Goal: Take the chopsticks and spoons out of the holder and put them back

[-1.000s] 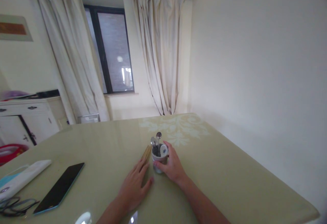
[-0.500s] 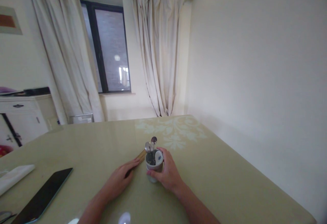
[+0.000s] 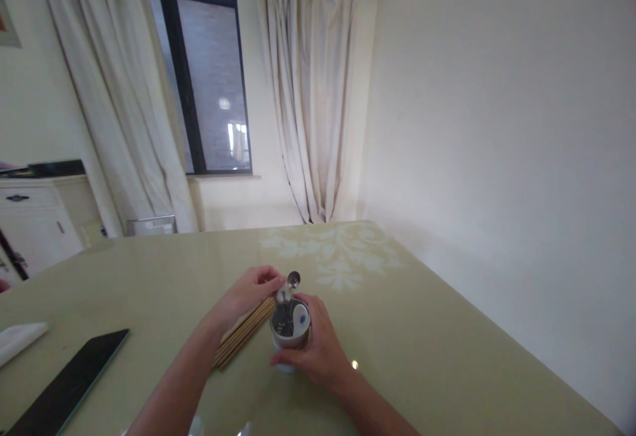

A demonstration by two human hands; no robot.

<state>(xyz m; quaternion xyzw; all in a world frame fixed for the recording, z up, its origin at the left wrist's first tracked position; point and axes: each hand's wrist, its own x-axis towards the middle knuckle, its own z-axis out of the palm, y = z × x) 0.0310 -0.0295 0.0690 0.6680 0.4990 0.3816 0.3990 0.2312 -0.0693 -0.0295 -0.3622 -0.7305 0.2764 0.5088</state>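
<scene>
A light-coloured cup [image 3: 293, 341] stands on the table, and my right hand [image 3: 322, 350] is wrapped round its right side, thumb at the front. Inside it are metal cutlery and a white piece with a blue mark [image 3: 301, 318], perhaps a ceramic spoon. One metal spoon [image 3: 293, 280] sticks up above the rim. My left hand [image 3: 254, 292] pinches a second metal spoon [image 3: 283, 296] near its bowl, at the cup's back left. A bundle of wooden chopsticks [image 3: 246, 332] lies beside the cup, partly beneath my left forearm.
A dark flat tablet-like slab [image 3: 69, 380] lies at the left on the greenish table [image 3: 427, 356]. Beyond it is a white object [image 3: 22, 342] at the left edge. A wall [image 3: 497, 158] runs along the right side. Curtains and a window are behind the table.
My left hand has left the chopsticks and risen to the spoon at the cup, closing on it. My right hand keeps its hold on the cup. The view has shifted slightly.
</scene>
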